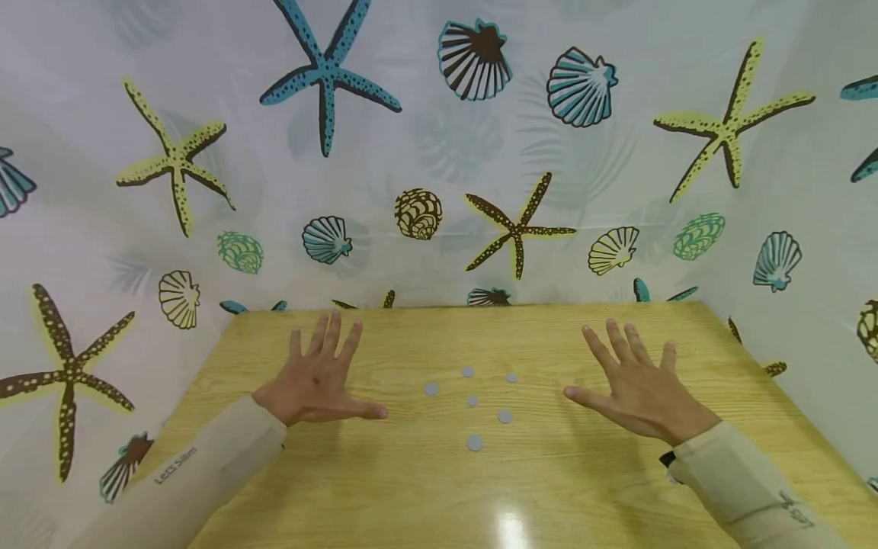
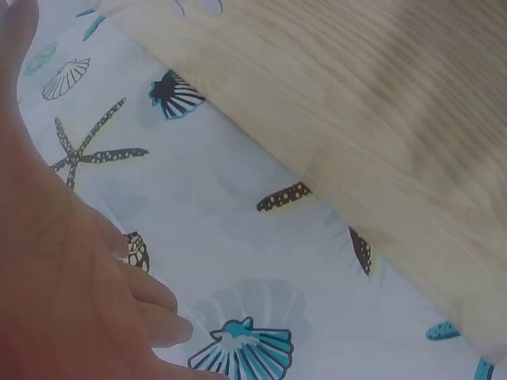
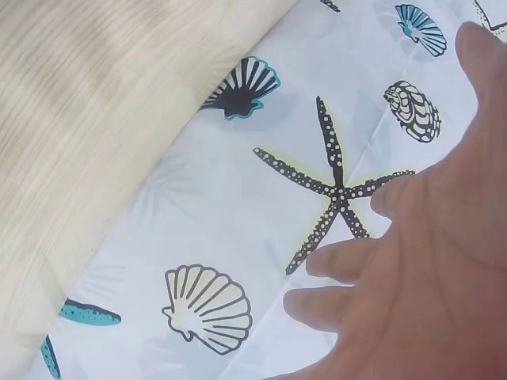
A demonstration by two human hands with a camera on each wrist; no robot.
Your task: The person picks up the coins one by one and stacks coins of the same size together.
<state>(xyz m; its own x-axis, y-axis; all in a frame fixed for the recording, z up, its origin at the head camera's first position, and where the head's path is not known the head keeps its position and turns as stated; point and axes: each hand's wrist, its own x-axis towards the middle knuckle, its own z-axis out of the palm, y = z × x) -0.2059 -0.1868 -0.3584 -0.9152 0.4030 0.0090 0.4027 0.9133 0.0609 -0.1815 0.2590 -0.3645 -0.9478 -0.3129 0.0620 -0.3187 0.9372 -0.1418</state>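
Observation:
Several small flat grey discs lie scattered on the wooden table, among them a front disc (image 1: 475, 442), a left disc (image 1: 430, 389) and a back one (image 1: 467, 371). To their left, my left hand (image 1: 317, 386) is spread over the table, its thumb pointing toward the discs and holding nothing. My right hand (image 1: 638, 387) is spread likewise on the other side, fingers apart and palm bare. Each wrist view shows the bare palm side of a hand, the left hand (image 2: 71, 277) at the left edge and the right hand (image 3: 428, 261) at the right.
The light wooden table (image 1: 384, 488) ends at the back against a white curtain (image 1: 411, 137) printed with shells and starfish. That cloth also rises along the left and right sides. A bright light reflection shows near the table's front.

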